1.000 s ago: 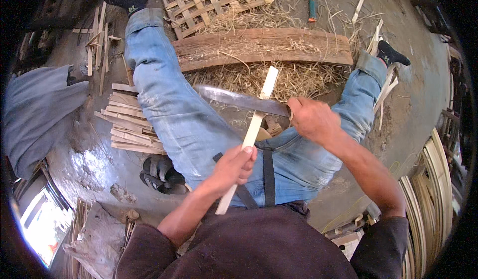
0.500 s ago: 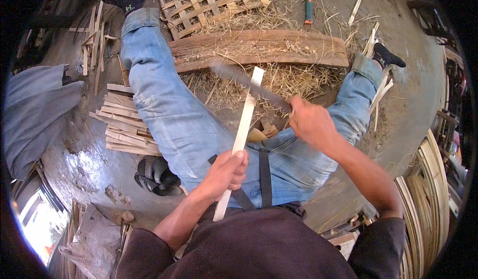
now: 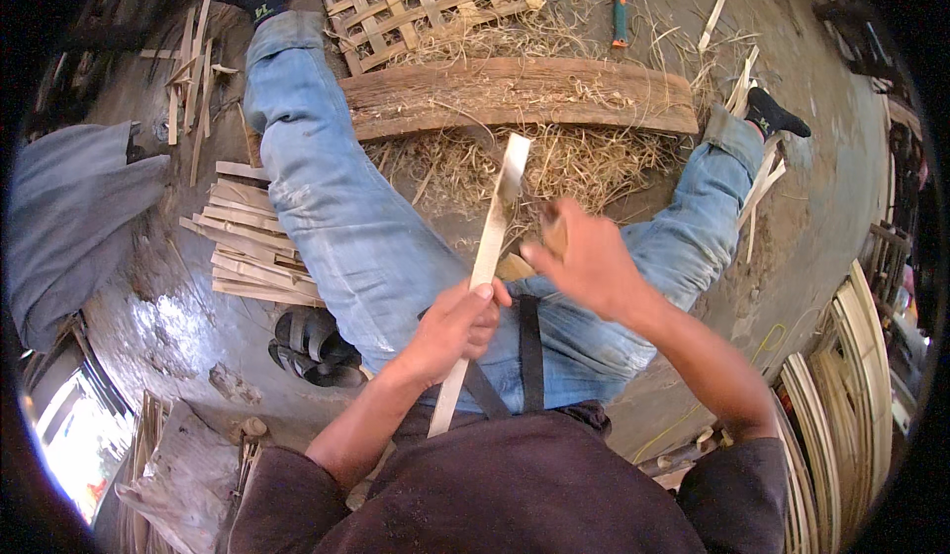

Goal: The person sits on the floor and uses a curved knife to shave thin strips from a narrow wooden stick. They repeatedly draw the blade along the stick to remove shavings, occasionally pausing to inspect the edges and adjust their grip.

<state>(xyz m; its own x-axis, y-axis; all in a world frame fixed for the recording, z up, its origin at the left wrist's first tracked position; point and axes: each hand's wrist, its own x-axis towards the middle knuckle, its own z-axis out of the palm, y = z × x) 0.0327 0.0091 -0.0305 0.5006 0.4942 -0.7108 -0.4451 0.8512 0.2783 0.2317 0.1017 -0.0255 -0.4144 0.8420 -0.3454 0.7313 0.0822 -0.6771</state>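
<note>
My left hand (image 3: 457, 328) is closed round a pale, flat bamboo strip (image 3: 491, 232), which slants up and away between my thighs. Its near end rests against my dark shirt. Beyond the strip's right edge, my right hand (image 3: 594, 262) is closed on the knife, whose wooden handle (image 3: 556, 235) shows between the fingers. The blade is too blurred to make out now. A darker patch lies on the strip near its far end.
A wooden plank (image 3: 524, 94) lies across the floor between my legs, with shavings (image 3: 574, 163) around it. Farther off are a woven bamboo panel (image 3: 430, 5) and a hammer (image 3: 619, 10). Split bamboo pieces (image 3: 252, 232) are stacked left; long strips (image 3: 863, 356) stand right.
My right hand has drawn back slightly left and down and turned; the knife blade that crossed over the strip no longer shows clearly. My left hand has shifted slightly up along with the strip.
</note>
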